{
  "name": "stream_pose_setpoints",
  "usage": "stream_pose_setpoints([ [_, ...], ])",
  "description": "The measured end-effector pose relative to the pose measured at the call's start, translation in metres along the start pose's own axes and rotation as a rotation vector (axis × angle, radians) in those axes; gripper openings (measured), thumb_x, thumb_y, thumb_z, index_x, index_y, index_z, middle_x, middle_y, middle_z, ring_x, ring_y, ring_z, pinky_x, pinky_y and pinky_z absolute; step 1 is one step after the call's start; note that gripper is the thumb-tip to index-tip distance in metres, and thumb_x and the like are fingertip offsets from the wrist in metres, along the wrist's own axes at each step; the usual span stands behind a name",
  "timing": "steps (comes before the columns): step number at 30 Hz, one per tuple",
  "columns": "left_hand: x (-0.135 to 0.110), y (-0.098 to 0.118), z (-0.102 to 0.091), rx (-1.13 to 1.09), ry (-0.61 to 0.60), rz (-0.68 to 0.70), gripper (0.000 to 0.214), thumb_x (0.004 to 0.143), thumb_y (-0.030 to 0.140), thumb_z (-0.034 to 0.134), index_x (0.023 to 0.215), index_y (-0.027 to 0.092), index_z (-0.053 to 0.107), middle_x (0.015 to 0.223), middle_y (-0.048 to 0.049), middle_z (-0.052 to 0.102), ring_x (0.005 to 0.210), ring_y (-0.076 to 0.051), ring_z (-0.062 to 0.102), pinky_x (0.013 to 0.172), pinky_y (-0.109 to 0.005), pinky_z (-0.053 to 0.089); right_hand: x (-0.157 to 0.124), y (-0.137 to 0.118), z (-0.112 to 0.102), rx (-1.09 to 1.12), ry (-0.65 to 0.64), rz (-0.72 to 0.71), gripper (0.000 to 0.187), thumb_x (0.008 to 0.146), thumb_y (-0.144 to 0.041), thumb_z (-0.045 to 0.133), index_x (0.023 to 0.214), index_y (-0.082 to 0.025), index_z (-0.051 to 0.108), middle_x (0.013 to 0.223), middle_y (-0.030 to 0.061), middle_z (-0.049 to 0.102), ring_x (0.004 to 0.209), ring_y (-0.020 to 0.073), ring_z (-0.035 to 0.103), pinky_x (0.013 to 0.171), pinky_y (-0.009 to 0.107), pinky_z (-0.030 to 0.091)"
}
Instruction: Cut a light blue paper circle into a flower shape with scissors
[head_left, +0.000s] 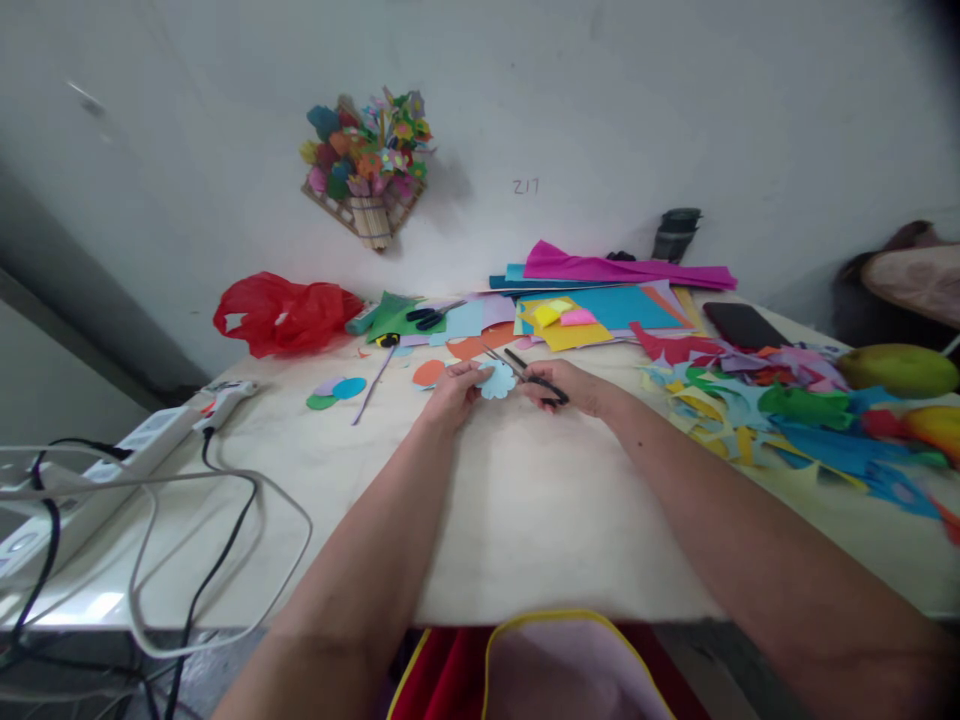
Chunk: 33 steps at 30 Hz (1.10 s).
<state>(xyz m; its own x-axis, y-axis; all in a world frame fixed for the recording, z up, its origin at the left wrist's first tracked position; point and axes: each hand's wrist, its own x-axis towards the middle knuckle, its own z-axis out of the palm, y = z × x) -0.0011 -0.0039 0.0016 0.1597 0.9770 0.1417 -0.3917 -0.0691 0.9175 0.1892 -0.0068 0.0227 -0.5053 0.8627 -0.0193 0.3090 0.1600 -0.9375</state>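
Note:
My left hand (454, 393) pinches a light blue paper flower (497, 382) with a scalloped edge, held above the table. In my right hand (559, 385) is a pair of scissors (551, 389) with black handles, fingers wrapped round them. The blades point up and left, close to the flower's upper right edge; whether they touch it I cannot tell. Left of my left hand lies an orange paper circle (429, 373). Farther left are a blue paper circle (349, 387) and a green one (321, 402), overlapping a lilac circle.
Coloured paper scraps (750, 400) cover the table's right side, near a dark phone (745, 326). Paper sheets (637, 305) lie at the back, with second scissors (431, 317) and a red plastic bag (285, 312) farther left. A power strip (135, 455) with loose cables runs along the left edge.

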Motion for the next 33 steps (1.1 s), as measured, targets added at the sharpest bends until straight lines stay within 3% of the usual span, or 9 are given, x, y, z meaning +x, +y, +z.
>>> stream_pose_setpoints([
  [23, 0.0004, 0.0002, 0.0002, -0.011, 0.029, -0.007, 0.019, 0.056, 0.020, 0.073, 0.056, 0.012, 0.056, 0.050, 0.0008, 0.053, 0.046, -0.008, 0.047, 0.047, -0.023, 0.032, 0.0026, 0.0029, 0.0008, 0.036, 0.008, 0.005, 0.027, 0.067, -0.038, 0.065, 0.073, -0.015, 0.053, 0.046, -0.0043, 0.049, 0.034, 0.0058, 0.042, 0.032, 0.018, 0.030],
  [33, -0.0034, 0.0014, 0.0057, 0.124, -0.060, -0.019, 0.022, 0.054, 0.025, 0.074, 0.062, 0.011, 0.058, 0.053, -0.0021, 0.059, 0.044, -0.009, 0.050, 0.046, -0.023, 0.035, 0.0067, 0.0083, -0.0061, 0.157, 0.173, -0.088, 0.028, 0.064, -0.032, 0.069, 0.081, -0.014, 0.054, 0.055, -0.0007, 0.057, 0.041, 0.0072, 0.048, 0.040, 0.020, 0.039],
])
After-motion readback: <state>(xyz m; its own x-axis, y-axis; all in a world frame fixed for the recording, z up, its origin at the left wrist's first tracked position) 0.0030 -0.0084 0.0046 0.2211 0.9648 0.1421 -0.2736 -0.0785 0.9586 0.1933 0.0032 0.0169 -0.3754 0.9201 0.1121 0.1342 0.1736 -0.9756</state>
